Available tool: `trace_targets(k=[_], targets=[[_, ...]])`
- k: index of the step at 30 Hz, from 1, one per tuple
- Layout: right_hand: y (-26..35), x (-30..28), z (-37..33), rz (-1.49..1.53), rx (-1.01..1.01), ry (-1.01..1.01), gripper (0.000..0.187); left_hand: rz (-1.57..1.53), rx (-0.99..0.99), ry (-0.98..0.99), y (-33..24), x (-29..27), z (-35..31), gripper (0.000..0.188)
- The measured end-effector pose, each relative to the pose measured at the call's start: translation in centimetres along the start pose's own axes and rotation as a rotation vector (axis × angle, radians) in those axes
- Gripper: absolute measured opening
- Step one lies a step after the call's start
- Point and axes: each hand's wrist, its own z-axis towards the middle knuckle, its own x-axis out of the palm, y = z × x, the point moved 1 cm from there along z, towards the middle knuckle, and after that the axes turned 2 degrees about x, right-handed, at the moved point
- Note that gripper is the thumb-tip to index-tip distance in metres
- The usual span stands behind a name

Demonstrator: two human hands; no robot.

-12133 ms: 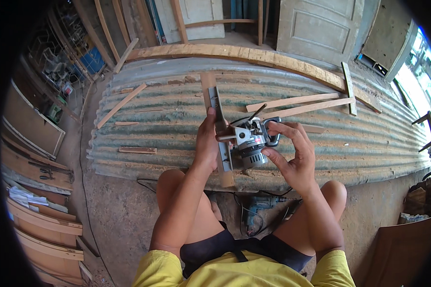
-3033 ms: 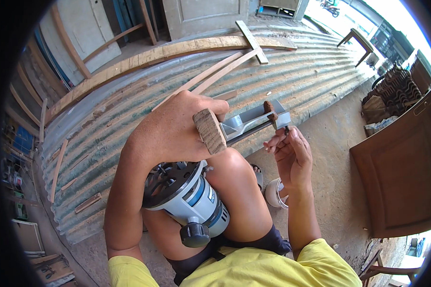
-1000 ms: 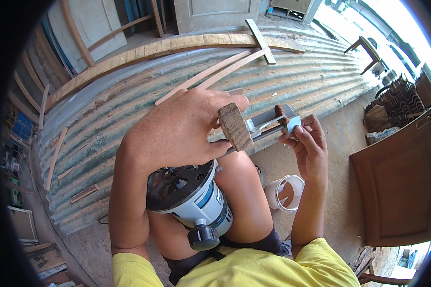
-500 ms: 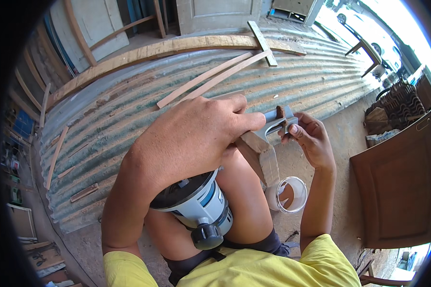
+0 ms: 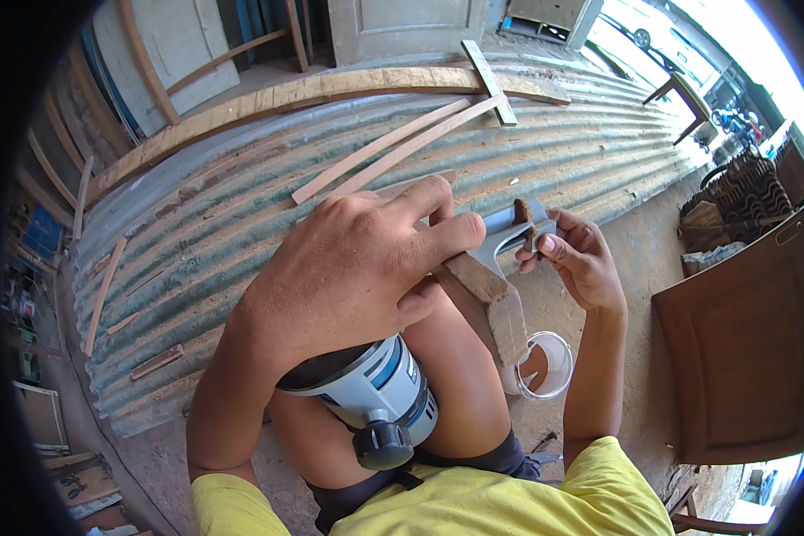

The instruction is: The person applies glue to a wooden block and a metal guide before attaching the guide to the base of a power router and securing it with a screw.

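Observation:
A wooden block (image 5: pixel 498 313) with a pale, worn edge slants above my right knee. A grey metal bracket (image 5: pixel 507 239) adjoins its far end, with a rough brown piece (image 5: pixel 523 212) in it. My left hand (image 5: pixel 357 255) is closed over the block's near-left end, thumb below and index finger above by the bracket; its other fingertips are partly hidden. At the bracket's right end, my right hand (image 5: pixel 581 259) pinches the metal between thumb and fingers. In my lap, beneath the left wrist, lies a grey-and-blue router (image 5: pixel 389 384) with a black knob (image 5: pixel 383 444).
A clear plastic tub (image 5: pixel 558 366) with brown contents stands on the floor beyond my right knee. Dusty corrugated sheets (image 5: pixel 223 259) stretch ahead, bearing wooden strips (image 5: pixel 384 147) and a long beam (image 5: pixel 330 87). At right leans a brown wooden panel (image 5: pixel 741 348).
My left hand has drawn slightly back to the left, its index finger retreating from the bracket. The wooden block has shifted slightly nearer. My right hand keeps its pinch, almost in place.

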Motion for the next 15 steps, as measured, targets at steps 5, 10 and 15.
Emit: trace_targets(k=[5, 10, 15], targets=[[0.2, -0.1, -0.5, -0.04, 0.011, -0.023, 0.043, -0.049, -0.004, 0.025, -0.2, 0.2, -0.3, 0.052], [0.0, -0.4, -0.1, 0.025, 0.035, 0.01, 0.046, -0.236, -0.031, -0.045, 1.2, 0.0, -0.5, 0.055], [-1.5, -0.7, -0.2, 0.048, -0.002, -0.025, 0.049, -0.384, 0.088, -0.08, 3.5, 0.3, -1.8, 0.052]])
